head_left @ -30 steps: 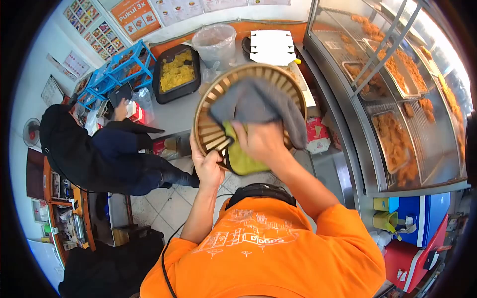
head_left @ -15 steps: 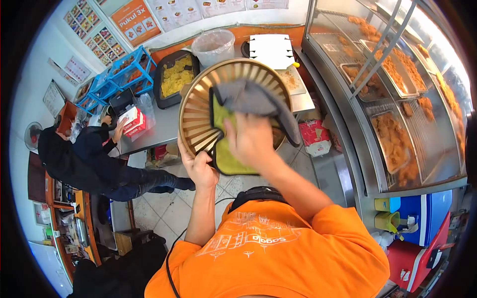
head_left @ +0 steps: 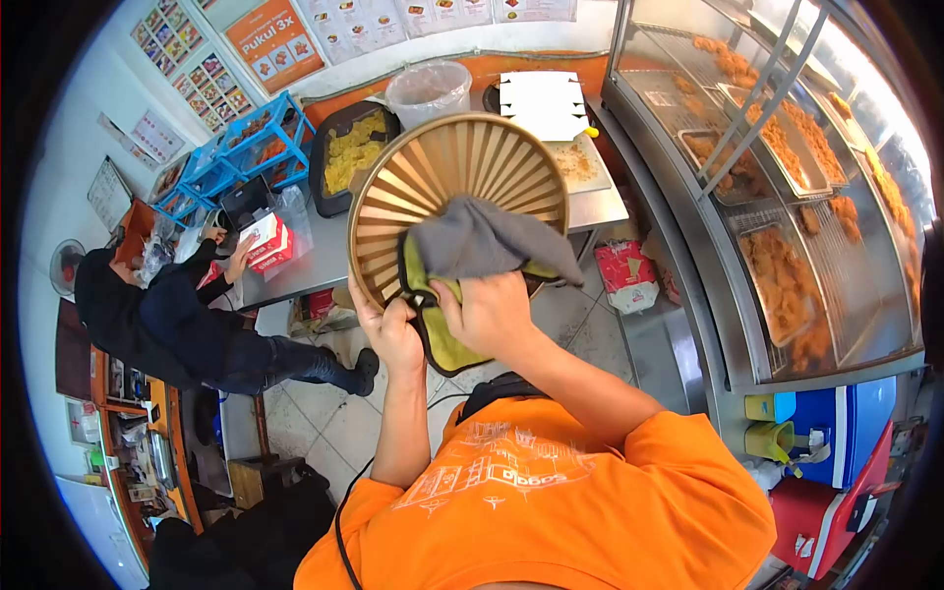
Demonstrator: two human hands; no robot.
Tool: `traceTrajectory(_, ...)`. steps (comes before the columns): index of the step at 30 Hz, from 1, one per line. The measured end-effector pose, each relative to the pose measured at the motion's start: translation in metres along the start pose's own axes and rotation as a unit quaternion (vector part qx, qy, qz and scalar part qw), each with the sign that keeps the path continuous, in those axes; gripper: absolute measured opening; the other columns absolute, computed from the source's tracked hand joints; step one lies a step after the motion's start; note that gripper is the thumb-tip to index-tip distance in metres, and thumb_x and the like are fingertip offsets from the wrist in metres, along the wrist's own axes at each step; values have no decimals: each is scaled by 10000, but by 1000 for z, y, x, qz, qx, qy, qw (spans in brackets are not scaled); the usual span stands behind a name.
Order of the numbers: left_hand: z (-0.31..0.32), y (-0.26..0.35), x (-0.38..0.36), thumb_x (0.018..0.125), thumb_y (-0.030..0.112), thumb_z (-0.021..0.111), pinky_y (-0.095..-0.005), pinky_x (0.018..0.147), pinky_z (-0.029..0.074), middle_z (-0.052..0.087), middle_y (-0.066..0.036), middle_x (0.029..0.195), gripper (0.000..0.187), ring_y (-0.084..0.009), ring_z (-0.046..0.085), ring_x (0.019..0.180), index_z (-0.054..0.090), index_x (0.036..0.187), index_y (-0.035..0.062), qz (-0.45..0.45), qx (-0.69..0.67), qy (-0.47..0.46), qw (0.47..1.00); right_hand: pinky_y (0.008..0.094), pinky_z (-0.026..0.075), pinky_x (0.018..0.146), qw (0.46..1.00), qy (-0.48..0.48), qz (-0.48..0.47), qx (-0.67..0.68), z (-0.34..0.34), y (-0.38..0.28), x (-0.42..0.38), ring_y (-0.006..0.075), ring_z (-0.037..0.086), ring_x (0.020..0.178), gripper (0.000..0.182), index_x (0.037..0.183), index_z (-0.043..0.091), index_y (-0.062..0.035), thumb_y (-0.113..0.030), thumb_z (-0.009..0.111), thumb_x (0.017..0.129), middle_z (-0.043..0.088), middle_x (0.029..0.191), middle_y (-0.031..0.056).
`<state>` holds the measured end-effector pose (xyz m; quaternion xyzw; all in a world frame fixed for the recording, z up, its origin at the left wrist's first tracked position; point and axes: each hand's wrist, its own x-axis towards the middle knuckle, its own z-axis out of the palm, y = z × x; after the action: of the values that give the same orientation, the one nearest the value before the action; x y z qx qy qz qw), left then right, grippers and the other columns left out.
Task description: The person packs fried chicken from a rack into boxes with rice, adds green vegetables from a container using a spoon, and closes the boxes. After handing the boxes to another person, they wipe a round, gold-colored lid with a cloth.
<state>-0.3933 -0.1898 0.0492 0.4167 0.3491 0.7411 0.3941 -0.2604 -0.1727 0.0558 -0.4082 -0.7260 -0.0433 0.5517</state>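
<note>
I judge the wiping of the ribbed tan tray (head_left: pixel 462 172) to be in hand; the next stroke calls for carrying the cloth (head_left: pixel 482 246) up over the bare upper ribs. My left hand (head_left: pixel 391 334) clenches the tray's lower rim, tilting it above the floor before the counter (head_left: pixel 324 256). My right hand (head_left: pixel 490 313), elbow bent, grasps the grey-green cloth against its lower face.

Cloth (head_left: pixel 482 246) on basket (head_left: pixel 452 177); counter (head_left: pixel 324 251) behind; display case (head_left: pixel 777 197) right.
</note>
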Motion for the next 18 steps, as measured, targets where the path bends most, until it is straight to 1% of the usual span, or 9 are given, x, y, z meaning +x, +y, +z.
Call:
traceTrajectory(1, 4, -1, 5, 640, -127, 348, -254, 823, 497, 548, -137, 1244, 804, -201, 597, 1026, 336, 1436, -11, 3, -4, -2, 1000, 512, 449, 797, 1000, 9, -9, 21, 1, 9, 6, 396, 620, 940, 298, 975, 651, 27, -215, 692, 805, 634, 1012, 277)
traceTrajectory(3, 4, -2, -1, 639, -128, 351, -247, 817, 492, 541, -135, 1257, 809, -199, 592, 1028, 340, 1438, -7, -24, -53, 21, 998, 477, 478, 694, 943, -257, 206, -42, -9, 16, 32, 372, 646, 764, 234, 783, 661, 13, -217, 698, 808, 659, 805, 239)
traceTrajectory(4, 4, 2, -2, 625, -127, 359, -275, 880, 488, 532, -139, 1271, 823, -223, 586, 1066, 344, 1439, -6, -16, -36, 11, 999, 448, 474, 596, 979, -137, 133, -69, 1, 32, 38, 352, 618, 605, 298, 635, 630, -10, -233, 695, 823, 623, 632, 196)
traceTrajectory(7, 10, 9, 9, 609, -120, 368, -301, 933, 478, 528, -146, 1280, 839, -251, 577, 1114, 345, 1440, -8, 22, -63, 42, 997, 458, 470, 666, 991, 60, 76, -92, 17, 36, 47, 360, 587, 629, 296, 766, 651, -18, -302, 677, 843, 615, 687, 172)
traceTrajectory(11, 17, 13, 5, 598, -110, 377, -307, 954, 474, 519, -157, 1302, 850, -271, 564, 1161, 343, 1441, -6, 49, -72, 80, 993, 503, 438, 870, 984, 70, 112, -118, 20, 24, 18, 455, 578, 944, 351, 1046, 608, 83, -205, 652, 852, 616, 987, 290)
traceTrajectory(13, 11, 2, 0, 613, -136, 370, -260, 829, 508, 518, -139, 1296, 815, -238, 585, 1094, 370, 1417, 0, 18, -71, 81, 994, 505, 447, 806, 985, 64, 136, -79, 22, 30, 12, 452, 591, 860, 290, 941, 624, 82, -193, 650, 855, 623, 907, 286)
traceTrajectory(14, 5, -1, -2, 606, -148, 369, -280, 861, 497, 525, -133, 1295, 819, -242, 582, 1103, 379, 1408, 15, -4, -56, 66, 996, 502, 435, 699, 979, 18, 182, -93, 24, 32, 15, 431, 589, 697, 268, 759, 627, 54, -195, 662, 850, 612, 730, 253)
traceTrajectory(15, -2, -3, -2, 598, -160, 368, -300, 893, 487, 532, -126, 1294, 823, -246, 580, 1112, 388, 1398, 30, -25, -43, 49, 998, 502, 435, 699, 979, 14, 183, -93, 22, 30, 24, 431, 589, 697, 268, 759, 627, 54, -195, 662, 850, 612, 730, 253)
traceTrajectory(18, -10, -4, 6, 605, -164, 388, -292, 862, 490, 594, -101, 1188, 737, -221, 605, 1030, 464, 1317, 10, -53, -52, 23, 997, 482, 397, 606, 994, 78, 27, -69, 8, 20, 70, 397, 545, 530, 361, 569, 592, -9, -231, 677, 840, 545, 536, 189)
